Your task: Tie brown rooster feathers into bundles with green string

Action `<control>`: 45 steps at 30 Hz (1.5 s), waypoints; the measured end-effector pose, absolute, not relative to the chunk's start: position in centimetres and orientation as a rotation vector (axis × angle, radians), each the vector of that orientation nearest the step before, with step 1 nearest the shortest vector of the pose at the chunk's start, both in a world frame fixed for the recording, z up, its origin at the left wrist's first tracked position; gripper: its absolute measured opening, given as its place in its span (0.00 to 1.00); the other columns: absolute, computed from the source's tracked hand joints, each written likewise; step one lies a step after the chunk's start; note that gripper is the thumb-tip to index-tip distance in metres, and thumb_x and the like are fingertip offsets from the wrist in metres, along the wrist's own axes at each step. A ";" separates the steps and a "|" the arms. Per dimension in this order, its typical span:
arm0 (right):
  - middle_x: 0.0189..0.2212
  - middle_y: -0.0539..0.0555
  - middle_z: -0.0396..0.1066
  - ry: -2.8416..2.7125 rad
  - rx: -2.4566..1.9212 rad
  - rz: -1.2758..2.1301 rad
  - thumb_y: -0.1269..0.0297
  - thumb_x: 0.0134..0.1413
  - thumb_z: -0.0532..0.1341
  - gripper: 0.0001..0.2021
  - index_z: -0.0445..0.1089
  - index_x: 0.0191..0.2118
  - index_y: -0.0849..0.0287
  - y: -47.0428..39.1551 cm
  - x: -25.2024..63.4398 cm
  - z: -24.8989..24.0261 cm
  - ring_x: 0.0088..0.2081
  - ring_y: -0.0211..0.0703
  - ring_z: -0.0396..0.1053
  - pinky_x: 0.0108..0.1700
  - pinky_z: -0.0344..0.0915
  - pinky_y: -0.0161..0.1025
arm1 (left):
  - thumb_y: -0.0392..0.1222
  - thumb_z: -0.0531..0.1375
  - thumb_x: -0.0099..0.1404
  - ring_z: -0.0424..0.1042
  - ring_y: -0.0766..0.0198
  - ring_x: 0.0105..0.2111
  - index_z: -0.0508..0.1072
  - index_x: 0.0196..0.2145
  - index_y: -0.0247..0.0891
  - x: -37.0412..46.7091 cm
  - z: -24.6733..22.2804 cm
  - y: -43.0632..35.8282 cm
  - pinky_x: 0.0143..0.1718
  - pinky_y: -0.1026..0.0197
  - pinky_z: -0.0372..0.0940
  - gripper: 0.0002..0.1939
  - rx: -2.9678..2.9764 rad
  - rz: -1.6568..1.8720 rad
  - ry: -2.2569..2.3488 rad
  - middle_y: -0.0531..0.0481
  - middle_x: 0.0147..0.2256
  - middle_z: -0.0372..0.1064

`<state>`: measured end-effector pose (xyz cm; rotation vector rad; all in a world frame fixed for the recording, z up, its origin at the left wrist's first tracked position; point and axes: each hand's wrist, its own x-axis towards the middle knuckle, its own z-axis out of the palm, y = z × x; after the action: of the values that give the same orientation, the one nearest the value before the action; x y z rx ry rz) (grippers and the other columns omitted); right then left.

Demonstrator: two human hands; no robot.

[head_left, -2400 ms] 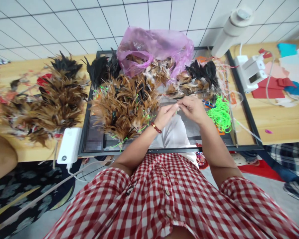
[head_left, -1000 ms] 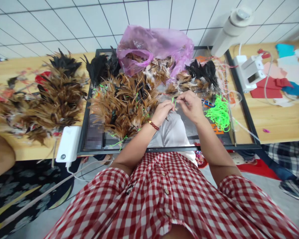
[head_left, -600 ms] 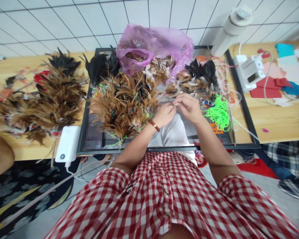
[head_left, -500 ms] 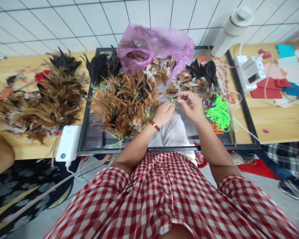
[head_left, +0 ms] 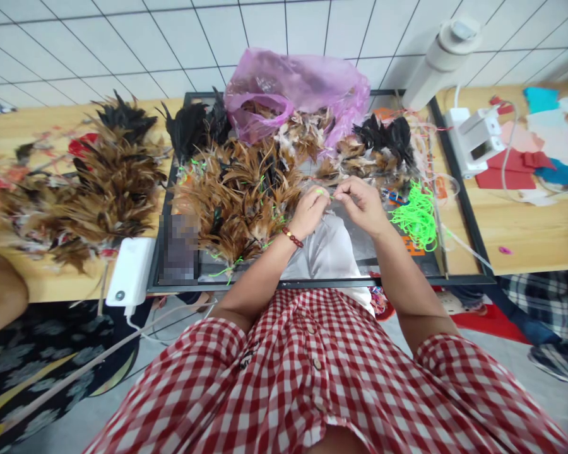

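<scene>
Now, over the black-framed tray [head_left: 464, 192], the left hand [head_left: 311, 209] pinched a short green string [head_left: 320, 191] between gathered fingers; the right hand [head_left: 361, 203] pinched its end between thumb and forefinger. The tray held brown feathers [head_left: 236, 195]; the purple bag [head_left: 307, 75] held more feathers.

To your left, a white power bank [head_left: 130, 271] sits at the table's [head_left: 544, 233] near edge — beyond your tray, on the right, stand a white bottle [head_left: 438, 66] and a white power strip [head_left: 464, 142].
</scene>
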<state>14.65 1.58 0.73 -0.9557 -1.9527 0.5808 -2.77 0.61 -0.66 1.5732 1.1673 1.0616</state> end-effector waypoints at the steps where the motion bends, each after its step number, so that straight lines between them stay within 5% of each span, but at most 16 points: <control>1: 0.32 0.55 0.75 -1.949 -0.950 0.591 0.39 0.67 0.57 0.23 0.72 0.33 0.54 1.6 14.6 0.8 0.37 0.47 0.72 0.43 0.70 0.47 | 0.39 0.53 0.69 0.68 0.61 0.41 0.64 0.25 0.41 -2.8 -0.8 0.7 0.52 0.59 0.62 0.13 1.529 1.098 1.159 0.49 0.33 0.67; 6: 0.38 0.56 0.80 -1.932 -0.915 0.614 0.38 0.62 0.63 0.22 0.78 0.43 0.53 1.5 14.5 0.8 0.37 0.46 0.75 0.42 0.73 0.46 | 0.43 0.57 0.69 0.70 0.61 0.42 0.69 0.25 0.40 -2.7 -1.4 0.9 0.55 0.58 0.64 0.14 1.332 1.218 1.041 0.50 0.34 0.69; 17: 0.28 0.53 0.79 -1.757 -0.915 0.595 0.43 0.59 0.68 0.18 0.77 0.29 0.53 1.3 14.6 1.2 0.32 0.45 0.76 0.39 0.74 0.46 | 0.45 0.71 0.57 0.72 0.62 0.46 0.83 0.26 0.41 -3.2 -0.2 0.7 0.54 0.58 0.65 0.07 1.037 1.233 0.887 0.50 0.37 0.74; 24: 0.30 0.53 0.80 -1.839 -0.852 0.361 0.52 0.61 0.66 0.12 0.76 0.30 0.53 0.8 14.5 1.1 0.33 0.44 0.78 0.39 0.75 0.43 | 0.53 0.78 0.47 0.74 0.59 0.48 0.84 0.27 0.41 -3.7 -1.3 1.3 0.55 0.54 0.66 0.15 0.975 1.190 0.731 0.48 0.41 0.77; 27: 0.31 0.51 0.81 -1.843 -0.784 0.212 0.63 0.57 0.68 0.01 0.77 0.34 0.52 0.4 14.4 1.0 0.34 0.44 0.79 0.38 0.76 0.42 | 0.52 0.77 0.51 0.75 0.58 0.50 0.84 0.28 0.41 -3.8 -2.5 1.9 0.58 0.51 0.66 0.13 1.212 1.247 0.743 0.47 0.44 0.77; 31: 0.31 0.52 0.80 -1.793 -0.749 0.100 0.71 0.52 0.70 0.06 0.78 0.35 0.52 -0.2 14.3 0.8 0.33 0.45 0.79 0.36 0.75 0.43 | 0.51 0.71 0.62 0.73 0.58 0.55 0.82 0.27 0.43 -3.5 -3.5 2.3 0.60 0.49 0.65 0.11 1.660 1.498 1.004 0.46 0.52 0.73; 39: 0.30 0.51 0.80 -1.720 -0.788 0.106 0.69 0.52 0.70 0.04 0.78 0.34 0.52 -1.0 12.7 0.2 0.31 0.44 0.78 0.35 0.75 0.44 | 0.55 0.58 0.73 0.74 0.56 0.56 0.82 0.39 0.44 -2.8 -3.3 1.4 0.61 0.48 0.64 0.16 1.932 1.696 1.206 0.43 0.53 0.76; 45: 0.33 0.53 0.81 -1.734 -0.860 0.162 0.63 0.57 0.70 0.01 0.79 0.35 0.51 -1.2 12.1 -0.7 0.36 0.46 0.79 0.41 0.77 0.47 | 0.57 0.56 0.75 0.78 0.60 0.50 0.80 0.39 0.43 -2.5 -3.9 2.0 0.58 0.52 0.67 0.19 1.802 1.632 1.012 0.46 0.46 0.81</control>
<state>12.07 -1.23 -0.69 -0.8600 -1.7341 0.1615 -2.48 1.98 -3.95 1.8016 1.0118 1.6323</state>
